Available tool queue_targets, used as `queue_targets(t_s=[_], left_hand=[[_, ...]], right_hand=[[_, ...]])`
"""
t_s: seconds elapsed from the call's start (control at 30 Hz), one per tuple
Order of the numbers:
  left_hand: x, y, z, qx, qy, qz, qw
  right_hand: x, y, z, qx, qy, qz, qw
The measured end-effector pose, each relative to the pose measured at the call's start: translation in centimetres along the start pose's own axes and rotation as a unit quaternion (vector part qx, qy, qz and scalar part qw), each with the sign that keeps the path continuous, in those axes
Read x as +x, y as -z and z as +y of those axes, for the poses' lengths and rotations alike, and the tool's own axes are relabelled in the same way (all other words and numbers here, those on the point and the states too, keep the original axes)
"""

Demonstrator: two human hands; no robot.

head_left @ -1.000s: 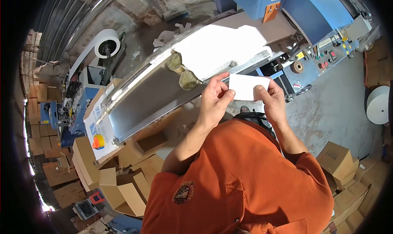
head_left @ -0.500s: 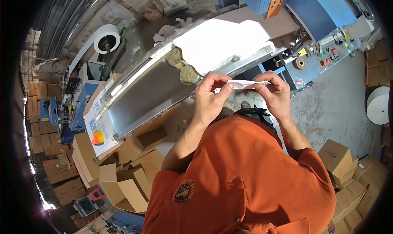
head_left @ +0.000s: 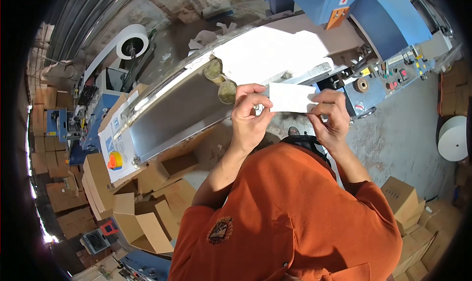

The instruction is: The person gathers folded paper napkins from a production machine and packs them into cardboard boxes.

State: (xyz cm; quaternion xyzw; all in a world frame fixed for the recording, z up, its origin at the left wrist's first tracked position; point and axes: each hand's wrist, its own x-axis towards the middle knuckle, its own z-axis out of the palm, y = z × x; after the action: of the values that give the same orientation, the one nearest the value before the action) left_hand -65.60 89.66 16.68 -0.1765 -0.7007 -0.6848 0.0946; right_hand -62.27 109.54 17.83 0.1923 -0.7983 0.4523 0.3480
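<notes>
A small white rectangular piece of paper [head_left: 293,98] is stretched flat between my two hands, its broad face toward me. My left hand [head_left: 250,109] pinches its left edge between thumb and fingers. At the right edge, my right hand [head_left: 330,114] is closed on it in the same way. Beyond my left hand, two round greenish-brown objects [head_left: 227,92] rest against a stack of white paper [head_left: 268,52] on the machine's long metal table [head_left: 172,113]. Whether the held piece is a single sheet or folded, I cannot tell.
A blue machine [head_left: 314,5] stands at the upper right with a button panel [head_left: 393,77]. An emergency stop button [head_left: 115,161] sits at the table's left end. An open cardboard box [head_left: 152,227] is at lower left. More boxes [head_left: 400,197] and a white paper roll [head_left: 453,138] are on the right.
The paper piece, seen nearly edge-on before, is now turned so that its broad face shows. My fingers have shifted along its ends, and both hands still hold it.
</notes>
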Motion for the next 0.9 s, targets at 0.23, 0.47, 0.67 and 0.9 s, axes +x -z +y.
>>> queue_targets(t_s=[0.23,0.47,0.67,0.9], left_hand=[[-3.6,-1.4,-2.4,-0.453,0.307,0.027,0.836],[-4.2,6.3,-8.2,-0.187,0.297,0.256,0.901],[-2.5,12.7,-8.6,0.288,0.240,0.082,0.923],[1.1,9.2,-13.2,0.357,0.074,-0.143,0.920]], right_hand=[[-1.3,-5.9,1.4,-0.096,0.071,-0.096,0.988],[0.9,-13.0,3.2,0.051,-0.004,-0.277,0.959],[3.2,-20.0,6.5,-0.146,0.154,-0.354,0.911],[2.5,-18.3,13.8,-0.117,-0.025,-0.365,0.923]])
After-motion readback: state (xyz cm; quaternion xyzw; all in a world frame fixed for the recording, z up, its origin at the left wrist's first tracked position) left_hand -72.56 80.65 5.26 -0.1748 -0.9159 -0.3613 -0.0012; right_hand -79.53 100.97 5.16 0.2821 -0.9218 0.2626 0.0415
